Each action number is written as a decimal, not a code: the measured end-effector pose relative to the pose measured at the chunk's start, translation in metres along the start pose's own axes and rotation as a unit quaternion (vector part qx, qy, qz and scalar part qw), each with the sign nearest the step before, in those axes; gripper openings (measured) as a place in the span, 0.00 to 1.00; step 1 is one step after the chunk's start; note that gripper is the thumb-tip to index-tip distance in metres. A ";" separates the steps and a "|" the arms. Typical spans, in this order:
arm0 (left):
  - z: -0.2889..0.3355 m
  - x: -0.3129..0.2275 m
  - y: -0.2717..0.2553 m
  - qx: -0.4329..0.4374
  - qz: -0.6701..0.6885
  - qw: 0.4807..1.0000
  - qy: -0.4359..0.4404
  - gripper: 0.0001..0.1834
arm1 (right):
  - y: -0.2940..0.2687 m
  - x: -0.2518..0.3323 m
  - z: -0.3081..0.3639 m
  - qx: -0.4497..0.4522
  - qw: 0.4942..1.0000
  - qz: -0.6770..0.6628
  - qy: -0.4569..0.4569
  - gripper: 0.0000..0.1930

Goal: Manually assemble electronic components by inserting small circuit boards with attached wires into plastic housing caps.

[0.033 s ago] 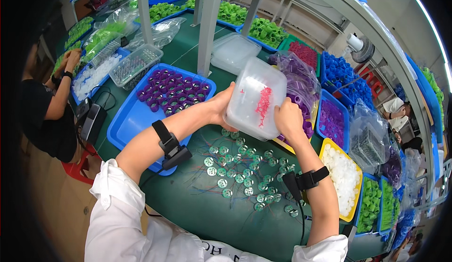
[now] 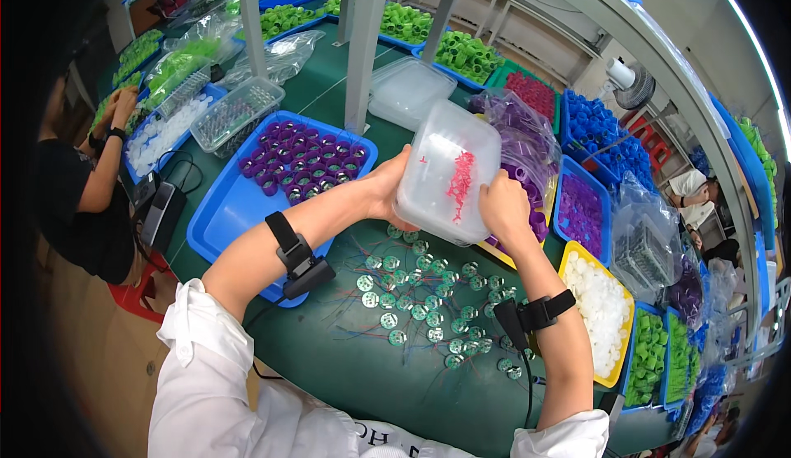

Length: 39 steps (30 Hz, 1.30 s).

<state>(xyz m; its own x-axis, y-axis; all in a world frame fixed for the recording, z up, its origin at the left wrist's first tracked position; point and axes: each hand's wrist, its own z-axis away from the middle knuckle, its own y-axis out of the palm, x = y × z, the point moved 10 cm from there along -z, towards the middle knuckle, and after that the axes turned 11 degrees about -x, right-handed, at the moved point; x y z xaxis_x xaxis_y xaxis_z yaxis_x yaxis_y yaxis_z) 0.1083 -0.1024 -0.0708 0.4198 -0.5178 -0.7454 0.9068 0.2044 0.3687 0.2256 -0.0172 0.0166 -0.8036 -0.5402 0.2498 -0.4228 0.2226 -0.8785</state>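
A translucent plastic container (image 2: pixel 437 165) is raised and tilted over the green table, with a band of small red pieces (image 2: pixel 461 184) across it. My left hand (image 2: pixel 387 184) grips its left side, most of the fingers hidden behind it. On the right side, my right hand (image 2: pixel 505 207) is closed at the container's edge, its fingertips partly hidden. Below and nearer to me lie many small round green circuit boards (image 2: pixel 434 319) with thin red and blue wires. Beside my left forearm stands a blue tray (image 2: pixel 227 219) with purple round caps (image 2: pixel 309 157) holding boards.
A grey metal post (image 2: pixel 365 54) rises behind the container, near stacked clear lids (image 2: pixel 412 87). To the right are a blue tray of purple parts (image 2: pixel 582 211), a yellow tray of white parts (image 2: pixel 595 314) and bagged purple cups (image 2: pixel 519 133). A co-worker (image 2: pixel 91 170) sits at the left.
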 end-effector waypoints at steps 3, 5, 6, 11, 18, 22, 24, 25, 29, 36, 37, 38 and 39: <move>-0.002 0.001 0.000 0.040 0.007 0.999 -0.001 0.44 | 0.003 0.003 -0.001 0.001 1.000 0.023 -0.018 0.13; -0.004 0.000 -0.005 0.033 0.028 0.999 -0.011 0.44 | 0.000 0.008 -0.003 -0.004 0.998 0.035 -0.044 0.13; -0.004 0.001 -0.006 0.027 0.048 0.998 -0.019 0.44 | 0.001 0.008 -0.003 -0.001 0.998 0.035 -0.044 0.13; 0.009 -0.010 0.008 0.007 -0.024 0.999 0.032 0.37 | -0.004 0.018 -0.002 0.003 0.996 0.058 -0.061 0.14; -0.010 -0.003 -0.025 -0.066 -0.031 0.997 0.018 0.33 | 0.015 -0.010 -0.007 0.036 0.999 -0.030 0.018 0.19; -0.009 -0.001 -0.024 -0.081 -0.035 0.996 0.025 0.33 | 0.056 -0.038 0.014 0.181 0.923 -0.264 0.214 0.22; 0.000 -0.003 -0.020 -0.058 -0.048 0.996 0.036 0.35 | 0.059 -0.021 0.025 0.238 0.866 -0.371 0.237 0.22; 0.002 -0.004 -0.022 -0.057 -0.052 0.996 0.033 0.35 | 0.056 -0.014 0.030 0.262 0.848 -0.391 0.244 0.22; 0.014 -0.001 -0.021 0.002 -0.012 1.000 0.014 0.36 | 0.048 0.006 0.052 0.322 0.800 -0.430 0.268 0.22; 0.024 -0.004 -0.017 -0.019 0.010 1.000 0.006 0.36 | 0.061 -0.003 0.047 0.243 0.804 -0.448 0.306 0.27; 0.027 -0.006 -0.013 -0.018 0.010 1.000 0.008 0.36 | 0.058 -0.002 0.047 0.258 0.788 -0.465 0.310 0.24; 0.029 -0.008 -0.010 -0.019 0.011 1.000 0.011 0.36 | 0.059 -0.007 0.047 0.246 0.792 -0.461 0.315 0.22; 0.027 -0.006 -0.007 -0.017 0.005 1.000 0.006 0.36 | 0.061 -0.009 0.048 0.234 0.796 -0.456 0.321 0.21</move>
<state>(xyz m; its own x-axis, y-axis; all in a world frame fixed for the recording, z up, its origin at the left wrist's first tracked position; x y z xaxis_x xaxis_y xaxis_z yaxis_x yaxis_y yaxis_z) 0.0980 -0.1234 -0.0540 0.4291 -0.5049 -0.7490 0.9033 0.2378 0.3572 0.2273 -0.0381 -0.0588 -0.3635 0.2555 0.8959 -0.8714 -0.4334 -0.2300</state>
